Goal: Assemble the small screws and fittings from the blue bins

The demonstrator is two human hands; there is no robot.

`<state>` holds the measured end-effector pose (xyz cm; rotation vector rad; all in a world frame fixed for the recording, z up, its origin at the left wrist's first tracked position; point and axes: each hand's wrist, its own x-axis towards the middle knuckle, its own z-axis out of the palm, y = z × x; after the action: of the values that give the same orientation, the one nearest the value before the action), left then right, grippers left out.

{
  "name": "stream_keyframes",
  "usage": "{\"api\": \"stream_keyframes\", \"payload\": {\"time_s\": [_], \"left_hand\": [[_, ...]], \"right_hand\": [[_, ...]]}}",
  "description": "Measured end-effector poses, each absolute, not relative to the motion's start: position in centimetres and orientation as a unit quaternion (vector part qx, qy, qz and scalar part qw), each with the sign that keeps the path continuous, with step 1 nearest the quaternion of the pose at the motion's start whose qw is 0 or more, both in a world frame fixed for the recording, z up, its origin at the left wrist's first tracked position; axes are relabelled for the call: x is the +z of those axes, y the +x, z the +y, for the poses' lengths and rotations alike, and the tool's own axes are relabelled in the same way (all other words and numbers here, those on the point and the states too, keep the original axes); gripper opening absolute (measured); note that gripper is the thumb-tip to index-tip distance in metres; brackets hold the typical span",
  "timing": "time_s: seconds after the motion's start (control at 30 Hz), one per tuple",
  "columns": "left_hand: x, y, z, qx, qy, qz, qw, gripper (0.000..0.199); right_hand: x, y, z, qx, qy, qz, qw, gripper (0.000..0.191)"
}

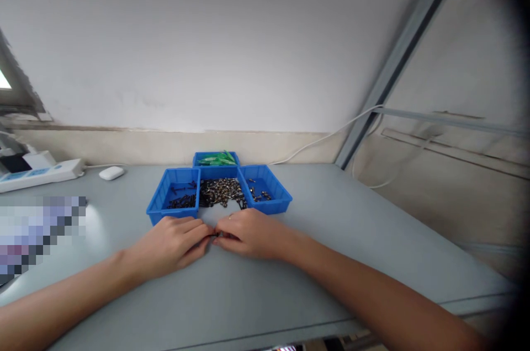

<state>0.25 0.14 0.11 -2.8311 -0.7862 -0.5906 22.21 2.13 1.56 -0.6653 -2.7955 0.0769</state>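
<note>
My left hand (178, 243) and my right hand (252, 232) meet above the grey table, fingertips nearly touching. Both are closed in a pinch around a small dark metal piece (215, 235), mostly hidden by the fingers. Just beyond my left hand stands a blue bin (154, 208) holding dark, thin, screw-like pieces (184, 201). Past my right hand, another blue bin (275, 207) contains a few shiny metal pieces (265, 195). Between these bins lies a heap of small brassy and dark metal parts (221, 191).
Behind the heap, a blue bin (195, 159) holds green pieces (219, 159). A white rounded case (111, 173) and a power strip (41, 174) lie to the left, near a blurred-out flat object (37, 235). A metal post (372, 97) rises at the right; a white cable (318, 138) runs along the wall.
</note>
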Motion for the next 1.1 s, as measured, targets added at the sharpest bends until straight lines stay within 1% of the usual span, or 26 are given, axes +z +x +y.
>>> {"api": "stream_keyframes", "payload": {"time_s": [0.27,0.6,0.8,1.1], "left_hand": [[0.31,0.29,0.17,-0.168,-0.936,-0.301,0.071,0.027],[0.42,0.43,0.06,-0.167,-0.939,-0.292,0.076,0.025],[0.26,0.37,0.15,-0.166,-0.941,-0.287,0.069,0.025],[0.54,0.4,-0.07,-0.161,-0.945,-0.276,0.073,0.03]], "right_hand": [[1.92,22.16,2.02,0.037,-0.24,-0.961,0.134,0.018],[2.09,22.06,1.87,0.045,-0.276,-0.953,0.116,0.011],[1.99,22.22,1.85,0.055,-0.281,-0.949,0.132,0.012],[1.97,22.09,1.63,0.056,-0.282,-0.946,0.15,0.008]]}}
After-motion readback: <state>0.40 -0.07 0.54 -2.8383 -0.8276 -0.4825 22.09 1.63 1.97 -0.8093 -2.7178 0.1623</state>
